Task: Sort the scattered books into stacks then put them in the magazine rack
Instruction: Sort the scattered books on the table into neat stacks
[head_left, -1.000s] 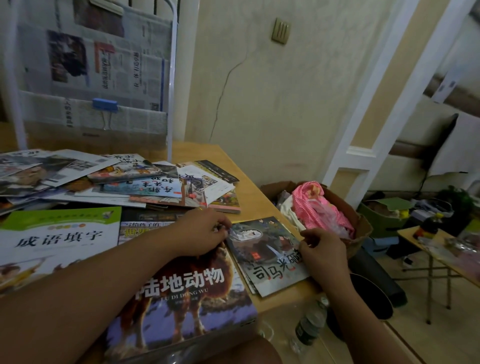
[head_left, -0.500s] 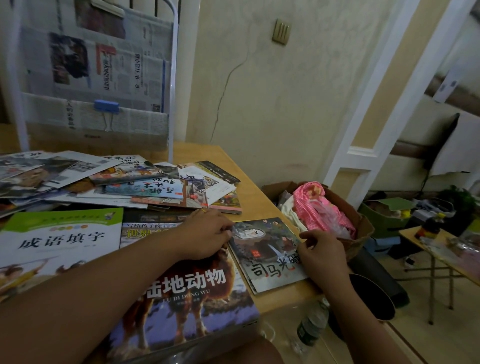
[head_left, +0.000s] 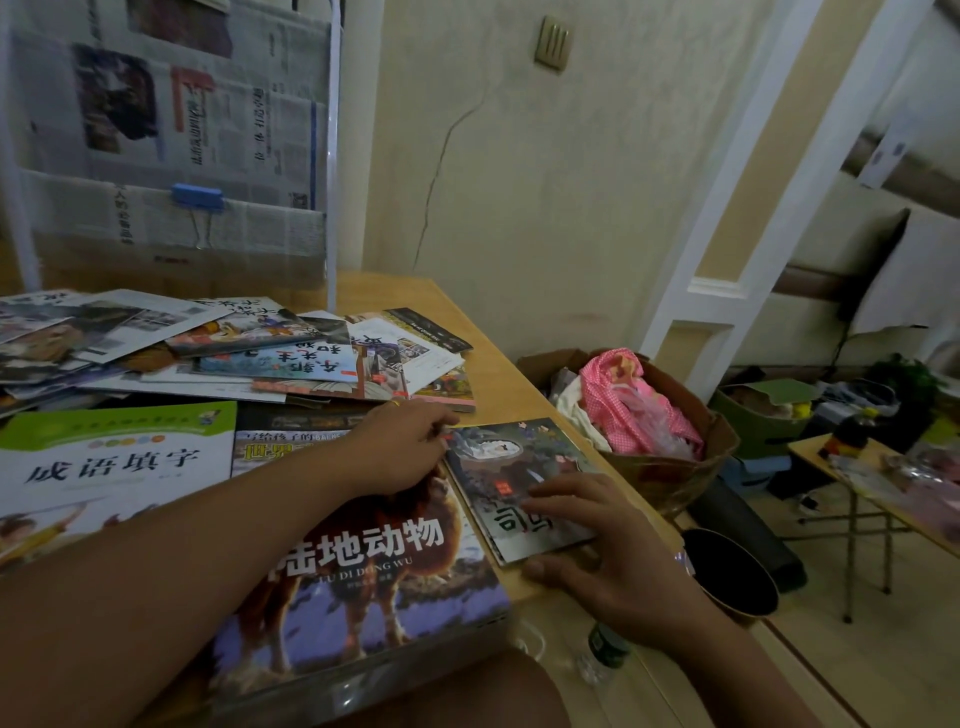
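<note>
right now the person's right hand (head_left: 597, 540) lies flat, fingers straight and spread, on the small dark book (head_left: 511, 486) at lower centre of the frame, thumb along its near edge. the left hand (head_left: 402, 447) sits just left of it, fingers curled at the book's far left corner; whether it actually pinches the corner i cannot tell. beside the small book lies a big animal book (head_left: 363, 582), partly under the left forearm. a green-topped book (head_left: 114, 452) is at left, and a loose heap of scattered books (head_left: 234, 353) covers the wooden table (head_left: 498, 374) further back. the magazine rack (head_left: 171, 156) stands upper left, lined with newspaper held by a blue clip (head_left: 198, 195).
</note>
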